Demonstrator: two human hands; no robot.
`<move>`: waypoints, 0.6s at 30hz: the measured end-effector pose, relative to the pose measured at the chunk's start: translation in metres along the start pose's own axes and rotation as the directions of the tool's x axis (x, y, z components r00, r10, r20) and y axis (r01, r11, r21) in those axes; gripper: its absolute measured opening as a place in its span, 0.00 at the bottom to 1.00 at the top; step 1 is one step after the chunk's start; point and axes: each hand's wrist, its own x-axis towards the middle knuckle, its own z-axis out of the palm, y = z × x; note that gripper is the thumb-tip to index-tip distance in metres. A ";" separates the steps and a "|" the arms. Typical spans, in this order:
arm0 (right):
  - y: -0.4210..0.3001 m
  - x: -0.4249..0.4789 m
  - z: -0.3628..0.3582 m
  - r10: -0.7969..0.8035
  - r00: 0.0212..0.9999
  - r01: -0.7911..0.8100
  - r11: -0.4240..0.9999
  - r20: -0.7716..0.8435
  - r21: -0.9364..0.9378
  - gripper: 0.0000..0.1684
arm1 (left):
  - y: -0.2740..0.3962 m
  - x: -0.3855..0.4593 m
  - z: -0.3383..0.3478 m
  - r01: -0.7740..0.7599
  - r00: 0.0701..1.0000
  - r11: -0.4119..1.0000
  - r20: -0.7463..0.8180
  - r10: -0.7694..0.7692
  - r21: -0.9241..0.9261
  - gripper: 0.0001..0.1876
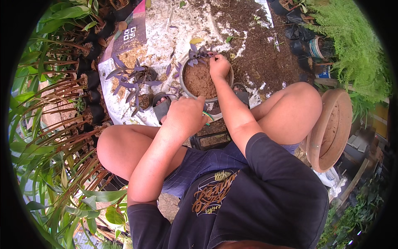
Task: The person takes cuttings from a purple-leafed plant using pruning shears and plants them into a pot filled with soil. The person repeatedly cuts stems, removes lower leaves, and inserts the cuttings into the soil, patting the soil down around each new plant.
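A round grey pot (183, 84) with brown soil (200, 79) stands between my feet. Purple-leaved cuttings (196, 56) lean at its far rim, and my right hand (219, 66) pinches at their right end, over the soil. Near the pot's closest edge, my left hand (188, 113) is closed around a tool with green-and-yellow looped handles (208, 117), apparently scissors; its blades are hidden. To the left lie purple-leaved plants with dark root balls or small bags, one farther away (147, 74) and one nearer (144, 101).
Loose dark soil (261, 59) covers much of the white sheet (161, 40). Rows of bagged plants line the left side. A large terracotta pot (331, 130) leans beside my right knee. Feathery green plants (357, 46) and a white tub (316, 48) stand at right.
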 end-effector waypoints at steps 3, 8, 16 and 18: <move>0.000 0.001 -0.001 0.003 1.000 -0.003 1.000 0.014 0.000 0.13 | 0.000 -0.001 -0.001 -0.002 1.000 1.000 -0.007 0.002 0.005 0.25; 0.005 0.003 -0.001 -0.033 0.999 0.034 0.999 0.035 -0.025 0.13 | 0.001 -0.002 -0.001 -0.002 1.000 1.000 -0.003 0.002 0.007 0.25; 0.008 0.005 0.001 -0.083 0.996 0.083 0.996 0.026 -0.023 0.11 | 0.000 -0.003 -0.001 -0.005 1.000 1.000 -0.015 0.005 0.014 0.24; 0.008 0.007 -0.001 -0.068 0.995 0.070 0.997 0.077 -0.028 0.13 | 0.000 -0.002 -0.001 -0.010 1.000 1.000 -0.020 0.010 0.021 0.23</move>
